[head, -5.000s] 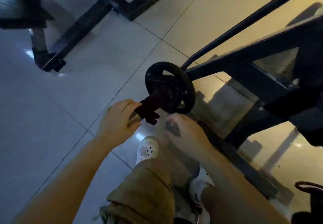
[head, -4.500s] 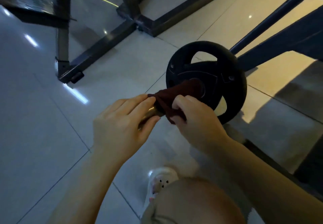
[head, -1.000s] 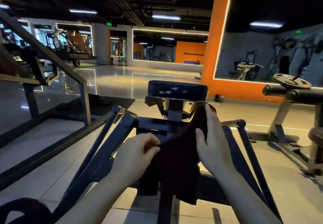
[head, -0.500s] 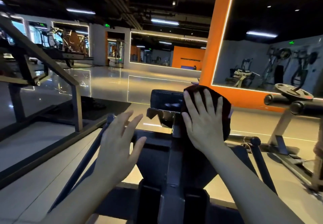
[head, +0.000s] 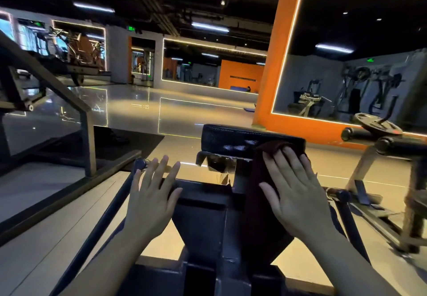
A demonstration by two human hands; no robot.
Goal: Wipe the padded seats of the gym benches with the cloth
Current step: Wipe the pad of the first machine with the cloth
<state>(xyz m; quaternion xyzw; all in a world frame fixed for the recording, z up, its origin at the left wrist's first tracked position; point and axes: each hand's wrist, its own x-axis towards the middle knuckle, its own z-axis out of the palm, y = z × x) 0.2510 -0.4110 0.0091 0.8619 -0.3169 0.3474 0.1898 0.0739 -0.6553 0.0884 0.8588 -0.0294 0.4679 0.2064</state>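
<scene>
Head cam, R hand (head: 298, 194) flat on cloth (head: 258, 194), padded seat (head: 233, 139), L hand (head: 152, 201) open

Glossy tile floor (head: 184, 111), orange pillar (head: 275, 64), ceiling strip lights (head: 209, 27), dim room.

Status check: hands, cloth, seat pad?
Left hand open, empty. Right hand flat, pressing dark red cloth against black seat pad. Nothing in the way.

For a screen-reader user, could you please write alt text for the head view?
A person's right hand presses a dark red cloth flat against a black padded seat, while the left hand hovers open beside the machine's frame, in a dim gym.
</scene>
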